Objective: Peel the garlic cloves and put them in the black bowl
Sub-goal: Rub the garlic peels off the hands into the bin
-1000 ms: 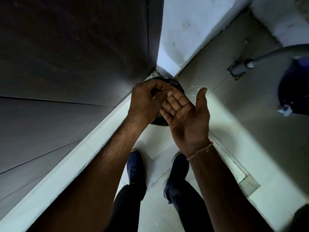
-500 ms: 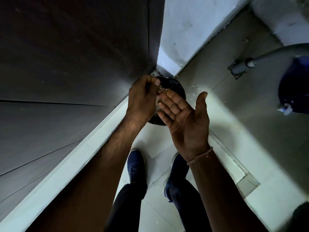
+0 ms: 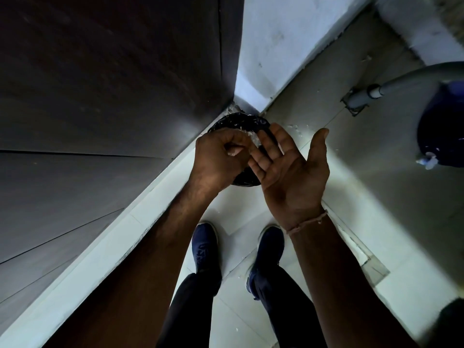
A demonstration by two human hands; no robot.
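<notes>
My left hand [image 3: 218, 159] is curled, and its fingertips pinch pale garlic skin flakes [image 3: 234, 151] against the fingers of my right hand [image 3: 288, 172]. My right hand is flat, palm up, fingers straight, thumb out, with nothing in the palm. Both hands hover over a round bin lined with a black bag [image 3: 241, 121] in the floor corner, and white skin bits [image 3: 251, 138] lie on its rim. I see no garlic cloves and no black bowl.
A dark cabinet front [image 3: 113, 84] fills the left side, and a white wall [image 3: 276, 46] meets it at the corner. Skin scraps [image 3: 298, 129] lie on the tiled floor. A blue container [image 3: 442, 126] and a grey pipe [image 3: 401, 81] are at the right. My blue shoes [image 3: 204, 247] stand below.
My left hand has kept rubbing along my right hand's fingers and now sits nearer their tips. My right palm has opened flatter and shifted slightly right.
</notes>
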